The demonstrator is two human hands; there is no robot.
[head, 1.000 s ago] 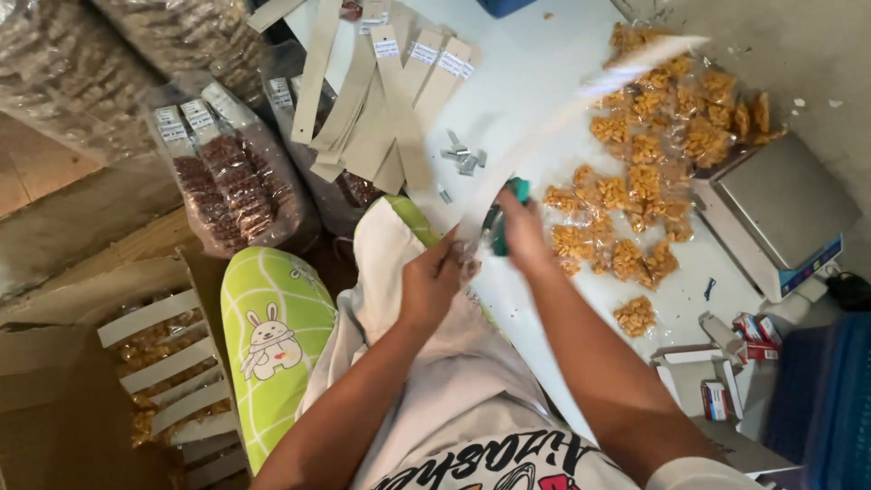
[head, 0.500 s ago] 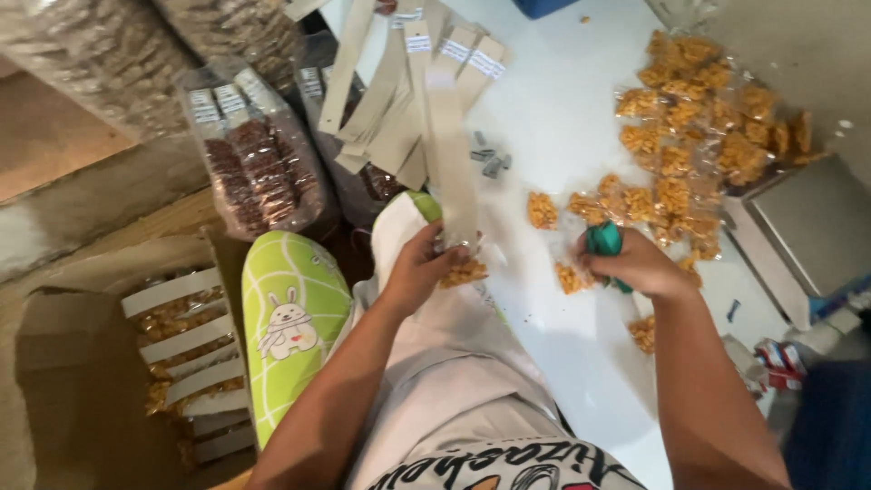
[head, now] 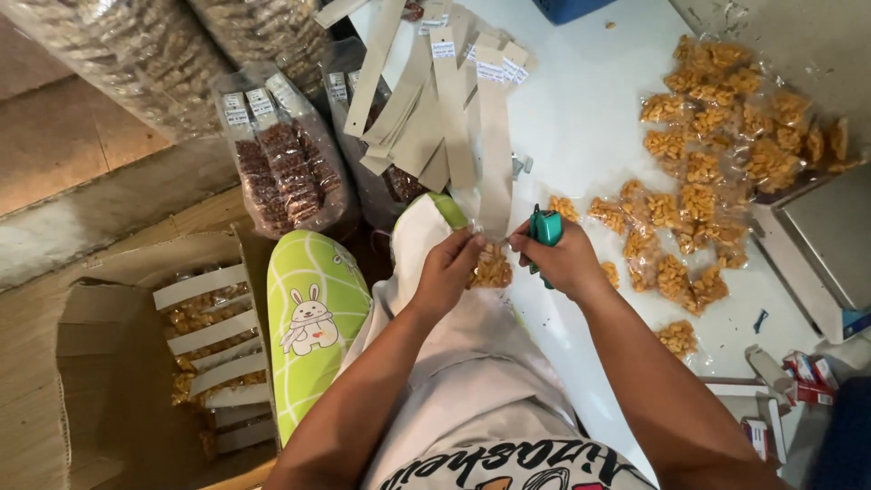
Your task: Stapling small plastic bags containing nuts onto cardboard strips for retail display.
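Observation:
My left hand (head: 447, 269) pinches the top of a small clear bag of orange snack pieces (head: 491, 269) against the lower end of a long tan card strip (head: 493, 154). My right hand (head: 561, 261) holds a small teal stapler (head: 545, 229) beside the strip and also touches the bag's top edge. Both hands meet just above my lap, at the near edge of the white table (head: 581, 118).
Several filled snack bags (head: 717, 136) lie spread on the table's right side, next to a grey scale (head: 830, 240). More card strips (head: 408, 100) hang at the table's left edge over bags of dark snacks (head: 281, 172). A cardboard box (head: 136, 363) with packed strips stands at lower left.
My right hand came back from the pile on the right to the strip with the stapler. My left hand now holds a snack bag at the strip's end.

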